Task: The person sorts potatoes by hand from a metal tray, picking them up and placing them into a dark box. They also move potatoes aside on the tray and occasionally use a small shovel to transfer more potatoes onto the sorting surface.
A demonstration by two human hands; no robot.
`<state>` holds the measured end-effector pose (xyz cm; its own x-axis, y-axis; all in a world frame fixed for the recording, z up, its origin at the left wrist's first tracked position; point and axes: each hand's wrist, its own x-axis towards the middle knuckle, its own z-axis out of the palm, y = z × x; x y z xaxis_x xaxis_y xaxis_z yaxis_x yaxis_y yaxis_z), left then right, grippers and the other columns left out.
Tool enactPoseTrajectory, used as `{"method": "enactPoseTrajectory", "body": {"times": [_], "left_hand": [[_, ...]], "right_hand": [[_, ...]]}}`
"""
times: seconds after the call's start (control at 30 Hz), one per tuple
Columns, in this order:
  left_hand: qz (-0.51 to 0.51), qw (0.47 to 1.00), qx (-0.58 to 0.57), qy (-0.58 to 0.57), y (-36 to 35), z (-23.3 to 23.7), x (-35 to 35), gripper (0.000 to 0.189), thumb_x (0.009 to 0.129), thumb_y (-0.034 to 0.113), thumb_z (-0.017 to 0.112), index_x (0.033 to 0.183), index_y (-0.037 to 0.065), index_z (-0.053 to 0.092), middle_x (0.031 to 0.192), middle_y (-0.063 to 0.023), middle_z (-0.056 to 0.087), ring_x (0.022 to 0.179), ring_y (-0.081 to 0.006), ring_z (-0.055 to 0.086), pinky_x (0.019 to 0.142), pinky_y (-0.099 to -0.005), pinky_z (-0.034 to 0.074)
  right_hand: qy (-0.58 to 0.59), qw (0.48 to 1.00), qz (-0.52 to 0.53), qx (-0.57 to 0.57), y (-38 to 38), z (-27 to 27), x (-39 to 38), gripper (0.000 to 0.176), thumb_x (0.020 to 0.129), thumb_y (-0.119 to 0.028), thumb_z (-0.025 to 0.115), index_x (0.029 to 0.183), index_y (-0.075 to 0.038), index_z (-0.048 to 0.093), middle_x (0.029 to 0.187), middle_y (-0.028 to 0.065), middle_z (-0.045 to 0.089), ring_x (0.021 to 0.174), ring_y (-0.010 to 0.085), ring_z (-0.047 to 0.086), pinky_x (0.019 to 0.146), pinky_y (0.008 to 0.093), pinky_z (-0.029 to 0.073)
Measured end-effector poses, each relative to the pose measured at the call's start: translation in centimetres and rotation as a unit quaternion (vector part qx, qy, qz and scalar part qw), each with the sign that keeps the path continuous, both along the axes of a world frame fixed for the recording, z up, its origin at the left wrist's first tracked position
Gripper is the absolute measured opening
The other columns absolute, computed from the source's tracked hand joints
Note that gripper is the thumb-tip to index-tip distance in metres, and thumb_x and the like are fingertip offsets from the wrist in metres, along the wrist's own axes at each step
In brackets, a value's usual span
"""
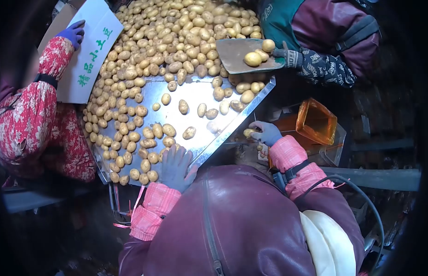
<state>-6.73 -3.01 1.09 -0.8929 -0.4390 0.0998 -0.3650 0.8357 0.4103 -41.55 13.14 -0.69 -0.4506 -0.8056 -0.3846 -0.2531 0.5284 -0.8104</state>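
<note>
Beside the metal table (152,99), a potato (248,133) in the right hand's closed fingers (256,135), long axis roughly sideways.

This looks like a produce packing site: potatoes (168,41) heap on a metal desk (170,99), with a lettered carton (83,60) and gloved workers around it.

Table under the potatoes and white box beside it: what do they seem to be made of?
The table looks like bare sheet metal, perhaps steel: smooth and silvery, with bright glare and a thin raised rim. The box looks like cardboard, printed in green on a white, fairly smooth face, with plain brown showing behind; whether the white is coated, I can't tell.
</note>
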Motion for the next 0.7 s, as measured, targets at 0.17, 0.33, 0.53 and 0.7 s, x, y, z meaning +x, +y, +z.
{"method": "enactPoseTrajectory", "body": {"times": [0.17, 0.33, 0.53, 0.7], "left_hand": [[-0.011, 0.999, -0.027, 0.045, -0.6, 0.5, 0.3, 0.046, 0.082, 0.029, 0.064, 0.118, 0.002, 0.056, 0.118, -0.0184, 0.05, 0.116, -0.0402, 0.044, 0.099, -0.0562, 0.031], [-0.009, 0.999, -0.033, 0.034, -0.8, 0.3, 0.4, 0.047, 0.082, 0.031, 0.065, 0.119, 0.002, 0.056, 0.122, -0.0178, 0.05, 0.121, -0.0407, 0.042, 0.102, -0.0578, 0.029], [0.004, 0.999, -0.023, 0.024, -0.9, 0.8, 0.3, 0.048, 0.082, 0.031, 0.065, 0.12, 0.003, 0.056, 0.124, -0.0162, 0.05, 0.125, -0.0415, 0.041, 0.104, -0.0596, 0.027], [0.003, 0.999, -0.039, 0.03, -0.4, 0.3, 0.5, 0.048, 0.083, 0.031, 0.064, 0.122, 0.004, 0.055, 0.127, -0.0155, 0.05, 0.126, -0.0416, 0.041, 0.104, -0.0597, 0.028]], "right_hand": [[0.347, 0.933, 0.018, -0.095, -3.8, 5.6, 0.2, 0.026, 0.083, -0.032, 0.067, 0.095, -0.008, 0.067, 0.083, 0.0139, 0.066, 0.076, 0.0282, 0.066, 0.074, 0.0383, 0.051], [0.588, 0.796, 0.115, -0.088, -9.7, 3.7, -5.5, 0.038, 0.083, -0.042, 0.066, 0.107, -0.013, 0.062, 0.101, 0.009, 0.063, 0.098, 0.0271, 0.06, 0.091, 0.0512, 0.041], [0.606, 0.772, 0.135, 0.137, -13.2, 2.6, -4.8, 0.06, 0.084, -0.057, 0.059, 0.123, -0.012, 0.057, 0.123, 0.0057, 0.059, 0.112, 0.0276, 0.054, 0.099, 0.0668, 0.031], [0.505, 0.827, 0.191, 0.158, -15.6, 5.5, -4.4, 0.073, 0.075, -0.061, 0.063, 0.129, -0.013, 0.056, 0.114, 0.0178, 0.064, 0.108, 0.0345, 0.059, 0.095, 0.0438, 0.044]]}}
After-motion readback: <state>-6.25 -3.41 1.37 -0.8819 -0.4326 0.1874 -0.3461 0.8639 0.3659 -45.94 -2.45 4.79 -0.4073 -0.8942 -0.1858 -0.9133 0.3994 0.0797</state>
